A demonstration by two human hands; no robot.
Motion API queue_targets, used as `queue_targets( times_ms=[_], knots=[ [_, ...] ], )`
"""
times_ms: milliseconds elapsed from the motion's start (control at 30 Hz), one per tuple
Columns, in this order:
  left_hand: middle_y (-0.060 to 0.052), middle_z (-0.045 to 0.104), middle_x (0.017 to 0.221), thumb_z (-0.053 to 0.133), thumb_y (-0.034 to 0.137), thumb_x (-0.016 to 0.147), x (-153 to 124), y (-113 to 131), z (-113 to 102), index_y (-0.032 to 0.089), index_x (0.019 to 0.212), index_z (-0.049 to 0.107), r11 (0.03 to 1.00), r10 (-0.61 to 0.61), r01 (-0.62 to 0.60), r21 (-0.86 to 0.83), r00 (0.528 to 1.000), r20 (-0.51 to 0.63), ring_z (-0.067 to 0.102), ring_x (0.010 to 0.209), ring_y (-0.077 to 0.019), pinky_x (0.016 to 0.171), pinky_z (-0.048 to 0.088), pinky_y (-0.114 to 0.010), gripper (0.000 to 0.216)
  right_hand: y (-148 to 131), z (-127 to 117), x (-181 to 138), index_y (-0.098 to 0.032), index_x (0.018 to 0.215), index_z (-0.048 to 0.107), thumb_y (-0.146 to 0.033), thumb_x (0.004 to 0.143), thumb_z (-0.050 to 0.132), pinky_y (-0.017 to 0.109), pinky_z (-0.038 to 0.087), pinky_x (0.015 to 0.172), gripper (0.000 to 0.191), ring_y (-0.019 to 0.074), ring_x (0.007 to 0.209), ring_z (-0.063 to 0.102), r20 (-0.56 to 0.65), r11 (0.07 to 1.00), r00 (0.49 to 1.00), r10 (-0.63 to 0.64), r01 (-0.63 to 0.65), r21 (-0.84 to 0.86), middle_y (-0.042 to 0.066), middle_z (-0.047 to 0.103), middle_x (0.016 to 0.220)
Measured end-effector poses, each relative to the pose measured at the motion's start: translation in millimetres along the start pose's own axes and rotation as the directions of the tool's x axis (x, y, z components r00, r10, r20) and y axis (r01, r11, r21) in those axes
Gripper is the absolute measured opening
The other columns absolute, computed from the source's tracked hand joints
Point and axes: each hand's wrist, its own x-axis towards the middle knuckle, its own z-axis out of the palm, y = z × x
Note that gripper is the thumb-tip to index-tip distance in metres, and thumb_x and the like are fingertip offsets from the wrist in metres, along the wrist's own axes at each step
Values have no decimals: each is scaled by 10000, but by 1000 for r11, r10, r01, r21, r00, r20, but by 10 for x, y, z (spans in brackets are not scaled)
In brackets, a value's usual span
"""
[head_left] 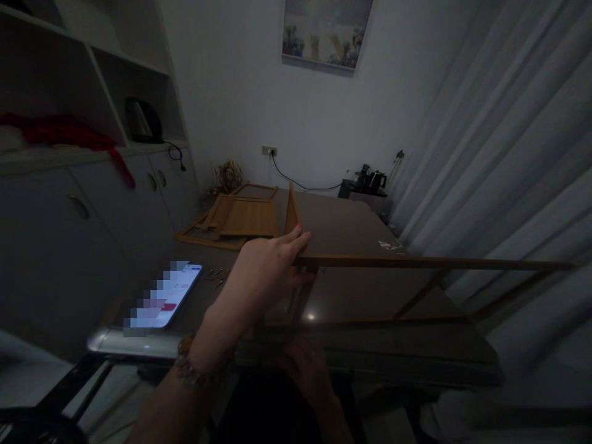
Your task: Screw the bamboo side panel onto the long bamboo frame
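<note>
A long wooden frame [416,263] with crossbars lies on its side along the near part of the table. My left hand [272,262] grips its left end, thumb and fingers closed around the corner where a narrow wooden board [291,213] stands up from it. Lower down, close to the table's near edge, my right hand [308,367] is in deep shadow beneath the frame's left end. Its fingers look curled in, and whatever they hold is too dark to make out. Several small screws [217,275] are scattered left of my left forearm.
A lit phone [178,299] lies at the table's left corner. Flat wooden panels [247,217] are stacked farther back. Dried plant stems [229,176] stand behind them. Cabinets [106,203] line the left, a curtain [509,154] the right. A small stand with a kettle [377,180] is at the back.
</note>
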Motion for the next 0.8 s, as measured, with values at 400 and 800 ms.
queue_targets(
  times_ms=[400,800],
  knots=[
    [-62,543,1337,619,571,735,-9,-28,25,277,1294,505,1000,9,-8,21,999,-37,669,921,-278,711,508,-351,641,-167,74,-74,-220,1033,604,-225,952,420,334,512,688,200,186,710,670,-256,964,935,244,-263,-44,55,710,829],
    [-48,541,1339,599,586,742,-9,-15,43,272,1296,505,999,14,-11,50,999,-51,672,890,-299,653,499,-373,643,-178,28,-152,-243,840,686,-383,932,493,250,545,590,256,160,656,685,-125,904,913,388,-351,246,20,721,762]
  ],
)
